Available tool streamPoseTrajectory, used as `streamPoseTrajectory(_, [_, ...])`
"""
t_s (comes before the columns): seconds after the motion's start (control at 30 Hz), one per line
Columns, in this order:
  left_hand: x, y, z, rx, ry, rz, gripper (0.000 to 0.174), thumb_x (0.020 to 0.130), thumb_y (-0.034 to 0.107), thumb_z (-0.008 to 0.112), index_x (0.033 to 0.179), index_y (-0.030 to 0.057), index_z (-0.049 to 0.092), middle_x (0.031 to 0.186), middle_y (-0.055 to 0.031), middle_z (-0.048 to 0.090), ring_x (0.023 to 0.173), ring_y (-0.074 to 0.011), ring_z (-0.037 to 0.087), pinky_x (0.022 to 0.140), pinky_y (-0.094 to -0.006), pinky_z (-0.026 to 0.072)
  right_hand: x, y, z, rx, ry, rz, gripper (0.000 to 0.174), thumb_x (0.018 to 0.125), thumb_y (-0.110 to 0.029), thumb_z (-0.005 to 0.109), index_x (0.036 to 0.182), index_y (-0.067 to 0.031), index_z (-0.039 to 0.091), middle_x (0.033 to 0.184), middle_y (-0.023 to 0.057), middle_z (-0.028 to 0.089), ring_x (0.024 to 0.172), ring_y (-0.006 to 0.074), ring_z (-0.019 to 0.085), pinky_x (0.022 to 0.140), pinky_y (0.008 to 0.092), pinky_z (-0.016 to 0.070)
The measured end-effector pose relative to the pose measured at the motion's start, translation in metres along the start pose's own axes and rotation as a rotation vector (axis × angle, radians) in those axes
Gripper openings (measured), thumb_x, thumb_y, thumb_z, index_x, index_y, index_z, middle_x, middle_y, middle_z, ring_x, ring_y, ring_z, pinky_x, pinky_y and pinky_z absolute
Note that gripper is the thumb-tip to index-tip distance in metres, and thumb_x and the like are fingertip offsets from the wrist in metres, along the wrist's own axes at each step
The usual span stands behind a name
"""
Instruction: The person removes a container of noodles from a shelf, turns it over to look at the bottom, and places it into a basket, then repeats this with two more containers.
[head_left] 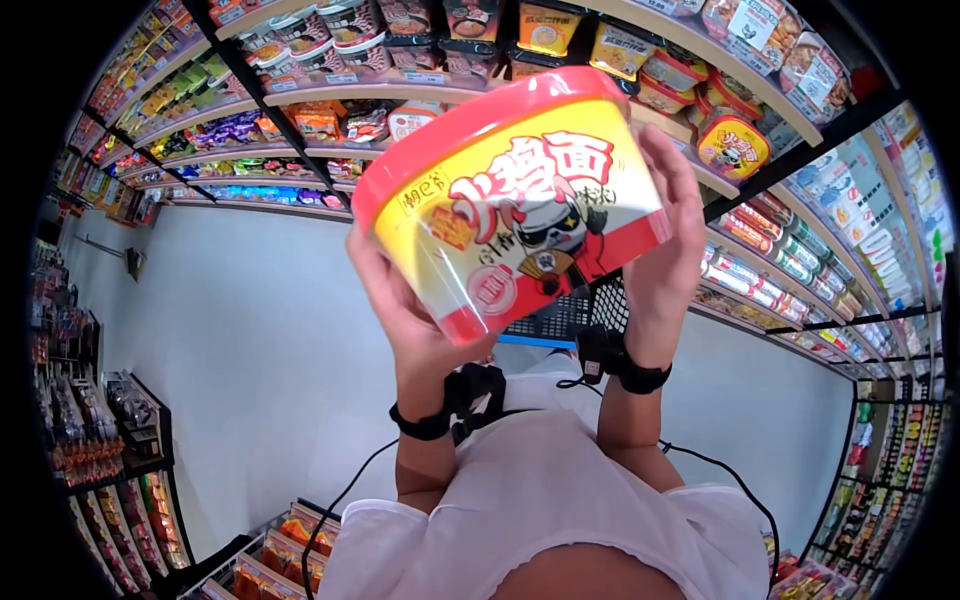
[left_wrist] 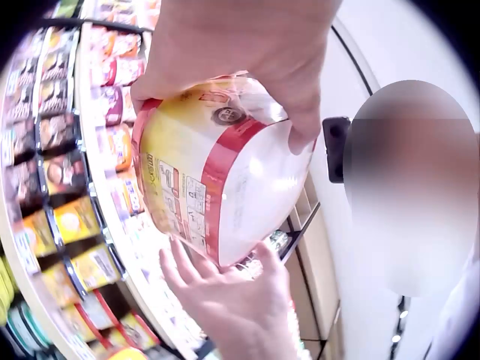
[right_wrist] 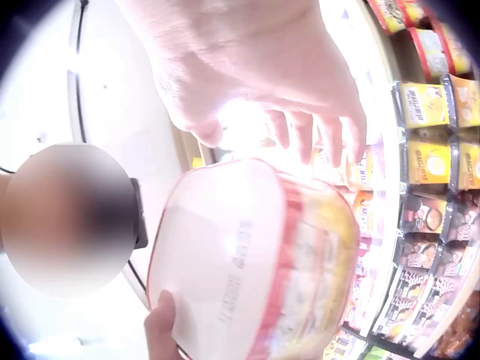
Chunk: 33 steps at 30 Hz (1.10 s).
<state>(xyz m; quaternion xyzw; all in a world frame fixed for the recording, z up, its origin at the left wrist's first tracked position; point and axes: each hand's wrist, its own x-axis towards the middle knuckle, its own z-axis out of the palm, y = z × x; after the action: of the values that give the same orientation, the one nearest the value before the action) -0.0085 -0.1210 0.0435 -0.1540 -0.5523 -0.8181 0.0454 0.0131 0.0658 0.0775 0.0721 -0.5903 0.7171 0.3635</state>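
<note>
Beyond the hands stand pale-edged shop shelves (head_left: 740, 73), and the red-rimmed, yellow-and-red plastic tub (head_left: 520, 200) is already off them — gripped in the left hand (head_left: 405, 310), beside the open right hand (head_left: 672, 250) — but not in the black mesh basket (head_left: 608, 303) below.

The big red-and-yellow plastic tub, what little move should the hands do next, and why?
Perhaps the right hand should curl more snugly round the tub: its fingers look fairly straight and spread, while the left hand has its thumb on the base.
</note>
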Motion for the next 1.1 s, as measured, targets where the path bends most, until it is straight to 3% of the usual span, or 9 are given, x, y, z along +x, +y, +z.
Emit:
streamPoseTrajectory(0.03, [0.001, 0.006, 0.005, -0.015, 0.022, 0.061, 0.115, 0.05, 0.022, 0.088, 0.138, 0.0061, 0.016, 0.132, -0.0101, 0.038, 0.121, -0.0217, 0.043, 0.099, -0.0365, 0.041, -0.001, -0.008, -0.001, 0.009, -0.008, -0.089, 0.062, 0.089, -0.039, 0.046, 0.129, 0.0078, 0.038, 0.124, 0.0197, 0.051, 0.12, 0.0254, 0.048, 0.103, 0.0371, 0.0352])
streamPoseTrajectory(0.13, [-0.003, 0.002, 0.006, -0.033, 0.066, 0.159, 0.107, 0.055, 0.019, 0.085, 0.138, 0.0065, 0.018, 0.131, -0.0105, 0.038, 0.12, -0.021, 0.044, 0.098, -0.0361, 0.0408, -0.019, -0.032, 0.002, -0.153, 0.046, -0.355, 0.063, 0.088, -0.041, 0.038, 0.129, 0.0066, 0.039, 0.126, 0.0233, 0.05, 0.115, 0.0378, 0.049, 0.102, 0.0451, 0.0331])
streamPoseTrajectory(0.23, [-0.005, -0.011, -0.004, -0.041, 0.095, 0.222, 0.095, 0.066, 0.019, 0.079, 0.138, 0.0067, 0.019, 0.13, -0.011, 0.039, 0.119, -0.0206, 0.044, 0.098, -0.0365, 0.04, -0.041, -0.061, 0.006, -0.176, -0.042, -0.534, 0.06, 0.088, -0.04, 0.039, 0.127, 0.0061, 0.04, 0.124, 0.0228, 0.051, 0.113, 0.0371, 0.05, 0.1, 0.0446, 0.0342])
streamPoseTrajectory(0.37, [-0.001, -0.021, -0.007, -0.052, 0.11, 0.255, 0.094, 0.067, 0.019, 0.079, 0.138, 0.0066, 0.019, 0.131, -0.0113, 0.039, 0.119, -0.0207, 0.044, 0.098, -0.0366, 0.0403, -0.056, -0.08, 0.006, -0.053, -0.367, -0.53, 0.056, 0.088, -0.038, 0.04, 0.124, 0.0053, 0.042, 0.121, 0.0221, 0.052, 0.11, 0.0362, 0.051, 0.097, 0.0438, 0.0357])
streamPoseTrajectory(0.47, [0.001, -0.021, -0.007, -0.043, 0.114, 0.256, 0.097, 0.064, 0.019, 0.08, 0.138, 0.0064, 0.018, 0.131, -0.0114, 0.039, 0.119, -0.0209, 0.045, 0.098, -0.0366, 0.0409, -0.06, -0.073, 0.014, -0.028, -0.464, -0.481, 0.053, 0.088, -0.036, 0.04, 0.122, 0.0048, 0.044, 0.119, 0.0216, 0.053, 0.107, 0.0355, 0.052, 0.095, 0.0432, 0.0369])
streamPoseTrajectory(0.7, [0.017, -0.019, -0.003, -0.029, 0.095, 0.26, 0.104, 0.058, 0.018, 0.083, 0.138, 0.006, 0.017, 0.131, -0.0117, 0.039, 0.119, -0.0214, 0.046, 0.097, -0.0366, 0.0421, -0.061, -0.072, 0.022, 0.032, -0.525, -0.464, 0.046, 0.088, -0.033, 0.042, 0.117, 0.0034, 0.047, 0.114, 0.0205, 0.055, 0.101, 0.0339, 0.055, 0.09, 0.0419, 0.0395])
streamPoseTrajectory(1.0, [-0.031, -0.009, 0.006, -0.001, 0.059, 0.226, 0.113, 0.051, 0.018, 0.088, 0.138, 0.0054, 0.016, 0.132, -0.012, 0.039, 0.119, -0.0221, 0.047, 0.097, -0.0367, 0.0437, -0.064, -0.082, 0.027, 0.12, -0.574, -0.489, 0.038, 0.088, -0.028, 0.044, 0.11, 0.0017, 0.052, 0.108, 0.019, 0.058, 0.094, 0.0318, 0.058, 0.083, 0.0402, 0.0429])
streamPoseTrajectory(1.1, [-0.019, -0.009, 0.012, -0.02, 0.065, 0.204, 0.116, 0.048, 0.018, 0.089, 0.138, 0.0053, 0.016, 0.132, -0.0121, 0.039, 0.119, -0.0223, 0.047, 0.097, -0.0367, 0.0442, -0.061, -0.077, 0.027, 0.097, -0.573, -0.445, 0.035, 0.088, -0.026, 0.044, 0.108, 0.0012, 0.053, 0.106, 0.0185, 0.059, 0.092, 0.0311, 0.059, 0.081, 0.0396, 0.0441])
